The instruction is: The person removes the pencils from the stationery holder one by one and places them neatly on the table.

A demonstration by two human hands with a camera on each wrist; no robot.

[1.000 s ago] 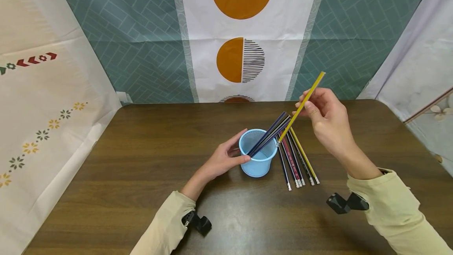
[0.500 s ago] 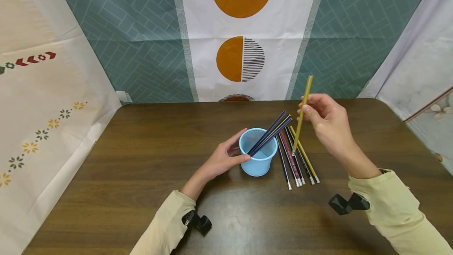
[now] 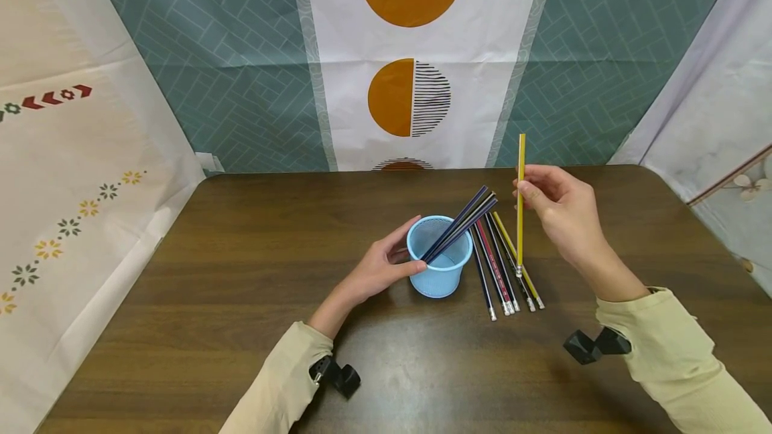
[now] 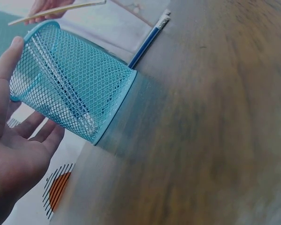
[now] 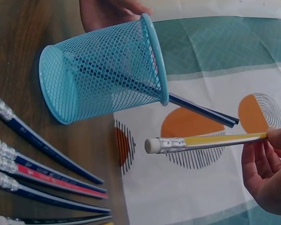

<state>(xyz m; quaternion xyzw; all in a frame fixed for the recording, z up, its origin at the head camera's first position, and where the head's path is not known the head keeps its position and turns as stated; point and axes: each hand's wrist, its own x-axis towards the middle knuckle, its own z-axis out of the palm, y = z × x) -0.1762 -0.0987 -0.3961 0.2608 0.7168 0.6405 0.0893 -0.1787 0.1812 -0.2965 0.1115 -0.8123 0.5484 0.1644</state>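
My left hand (image 3: 382, 266) holds a light-blue mesh pencil cup (image 3: 439, 281), thumb at the near rim and fingers round the far side. Several dark pencils (image 3: 463, 223) lean to the right inside it, eraser ends down, as the left wrist view shows through the mesh. To the right of the cup, my right hand (image 3: 561, 209) pinches a yellow pencil (image 3: 521, 233) between thumb and fingers. This pencil stands nearly upright, its white eraser (image 5: 153, 146) lowest. In the head view its lower end overlaps the pencils on the table.
Several pencils lie side by side right of the cup, erasers toward me, among them a red one (image 3: 496, 263) and another yellow one (image 3: 533, 286). The brown wooden table (image 3: 271, 240) ends at a patterned cloth (image 3: 241, 86) behind.
The yellow pencil has turned from a slant beside the cup's rim to nearly upright. Its eraser end swung right, away from the cup. My left hand and the cup stay put.
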